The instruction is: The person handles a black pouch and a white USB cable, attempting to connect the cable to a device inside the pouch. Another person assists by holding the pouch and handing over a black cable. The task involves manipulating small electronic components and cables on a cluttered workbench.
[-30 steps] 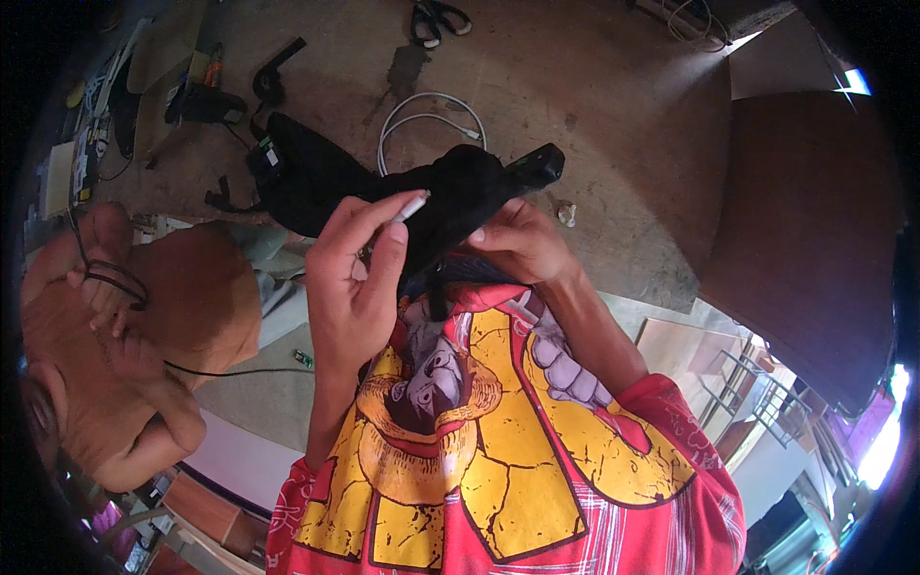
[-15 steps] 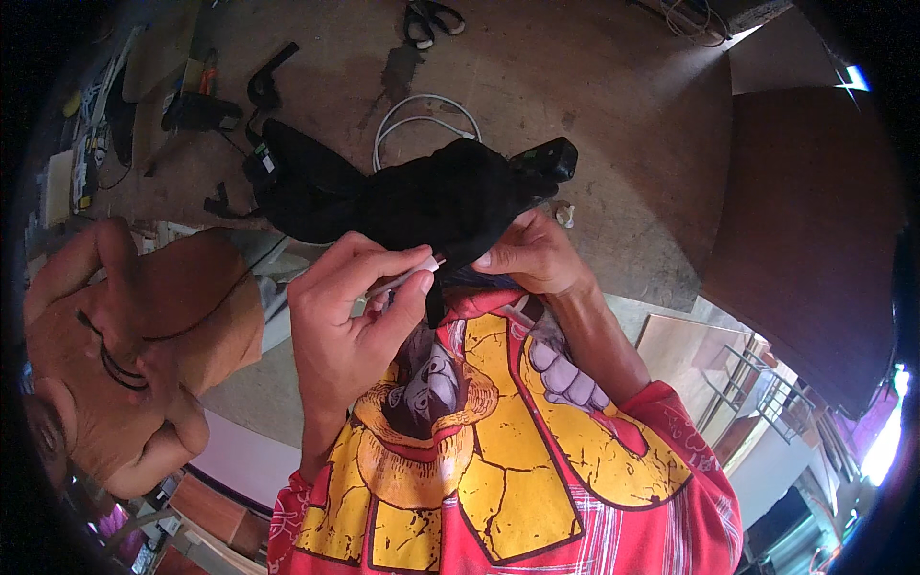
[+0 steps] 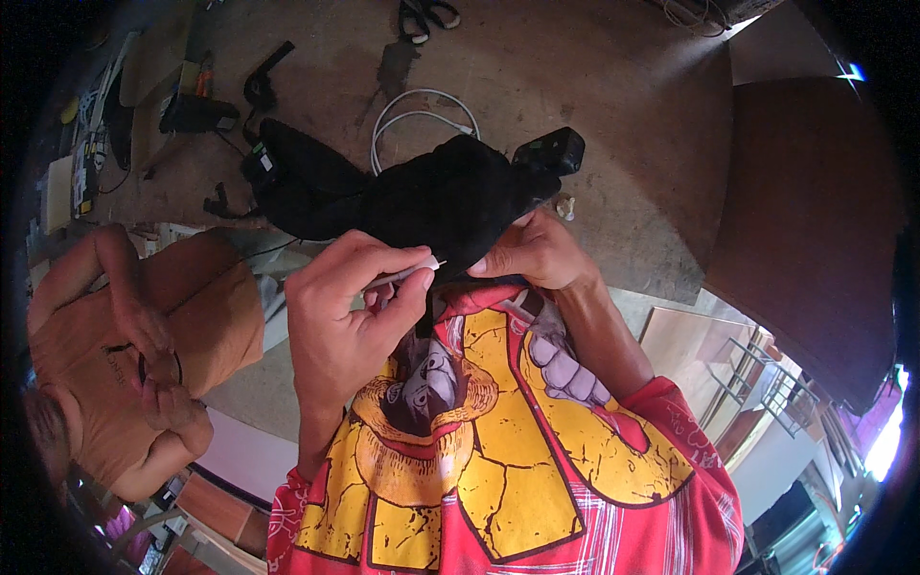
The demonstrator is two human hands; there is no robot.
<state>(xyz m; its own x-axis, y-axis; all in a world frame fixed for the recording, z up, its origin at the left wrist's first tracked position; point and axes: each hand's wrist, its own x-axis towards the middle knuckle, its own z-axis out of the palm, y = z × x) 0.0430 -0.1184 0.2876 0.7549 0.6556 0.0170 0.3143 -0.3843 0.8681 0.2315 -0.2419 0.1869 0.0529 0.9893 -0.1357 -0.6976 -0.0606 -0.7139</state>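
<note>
My left hand (image 3: 347,311) pinches a white cable plug (image 3: 430,264) between thumb and forefinger, its thin metal tip pointing right. The tip is close to the lower edge of a bundled black fabric item (image 3: 431,196); whether it touches I cannot tell. My right hand (image 3: 541,254) grips that fabric from below at its right end, its fingers partly hidden by it. A black box-shaped device (image 3: 550,151) sticks out beyond the fabric's right end. Behind the bundle, a white cable (image 3: 422,92) curves in a loop on the brown table (image 3: 594,86).
Black-handled scissors (image 3: 425,19) lie at the far edge. At far left are a black device (image 3: 199,114), a curved black part (image 3: 262,79) and assorted clutter. A person in a brown shirt (image 3: 206,307) sits at left, handling a thin black cord (image 3: 146,369). A dark brown panel (image 3: 805,220) stands at right.
My hands and the black fabric stay almost in place, with the plug still pinched. The other person's hands have shifted slightly with the cord.
</note>
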